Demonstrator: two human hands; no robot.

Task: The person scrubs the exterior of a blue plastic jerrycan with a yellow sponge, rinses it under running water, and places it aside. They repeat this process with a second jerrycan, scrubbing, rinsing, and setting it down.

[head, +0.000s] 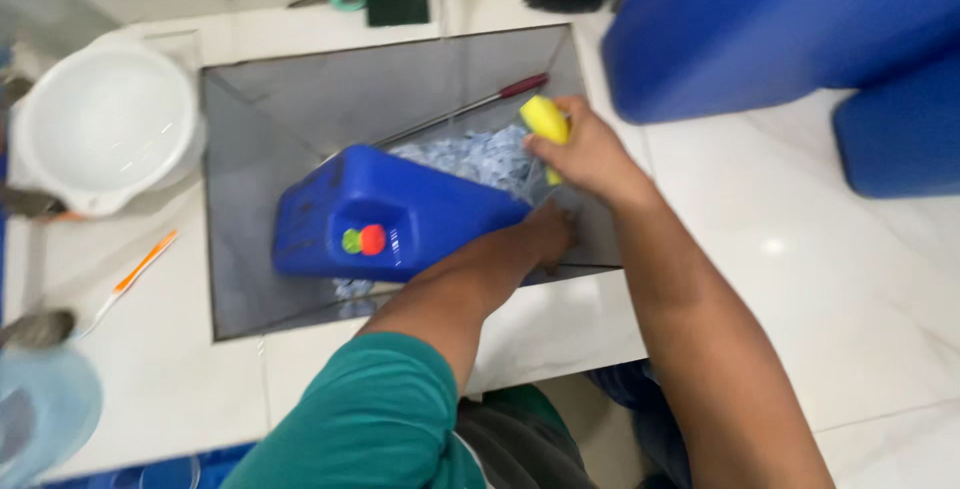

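Blue rectangular plastic jerrycan (385, 211) lies on its side in the grey sunken sink (240, 289), over pale suds. Left hand (548, 234) braces its end; grip hidden, cannot tell. Right hand (585, 149) clenches a yellow sponge (543, 119). Likely bulky, wet, slippery; hold by edges.

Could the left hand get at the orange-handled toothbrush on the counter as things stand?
Probably yes: the left hand is down in the sink by the blue jerrycan, but the orange-handled toothbrush lies uncovered on the counter.
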